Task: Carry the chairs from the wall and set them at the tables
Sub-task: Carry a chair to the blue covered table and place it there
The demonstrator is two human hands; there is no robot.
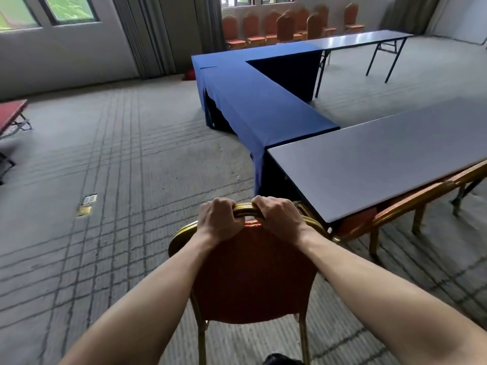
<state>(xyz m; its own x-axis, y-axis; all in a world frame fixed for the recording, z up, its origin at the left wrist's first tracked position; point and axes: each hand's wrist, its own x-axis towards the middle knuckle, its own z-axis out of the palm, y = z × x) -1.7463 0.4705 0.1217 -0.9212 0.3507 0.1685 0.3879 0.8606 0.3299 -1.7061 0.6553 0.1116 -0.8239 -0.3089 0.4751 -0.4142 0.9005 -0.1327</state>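
We hold the red chair (253, 275) by the gold top rail of its back, at the near centre of the scene. The left hand (218, 219) and the right hand (279, 219) both curl around that rail, side by side. The chair back faces us, just beside the near-left corner of the grey table (382, 159). On the right, a second chair (395, 212) sits tucked under that table's near edge. A blue-covered table (253, 101) adjoins the grey table's left end. More chairs (284, 27) line the far wall
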